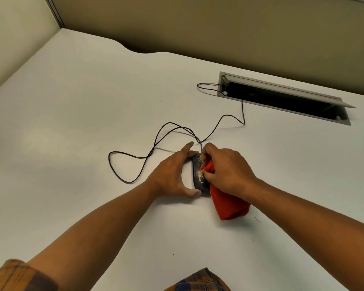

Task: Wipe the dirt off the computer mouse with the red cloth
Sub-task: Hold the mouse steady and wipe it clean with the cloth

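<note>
Red cloth [227, 203] is bunched in my right hand [227, 171], the fingers closed tight around its upper end and pressing it against the right side of the mouse [198, 174]. Below the hand, the loose part of the cloth hangs down and lies on the tabletop [72, 114], just right of the mouse. My left hand [173, 175] is cupped around the mouse from the left: the thumb hooks under its near end and the fingers reach along its far end, so the mouse is gripped and tilted up on its side. The mouse is dark, and pale, sandy dirt [199, 175] is smeared across the face turned toward me, thickest right beside the cloth.

From the far end of the mouse a thin dark cable [156, 141] runs off in loose loops over the tabletop to the left, then curves back to the right and up into a long cable slot [282, 99] set in the tabletop, whose grey lid stands open. Another small loop of cable lies at the slot's left end. Both forearms are bare; a plaid sleeve [15, 276] in orange and dark checks shows at the lower left, and more of the same fabric at the bottom edge. Beige partition panels [219, 28] stand behind the white tabletop.
</note>
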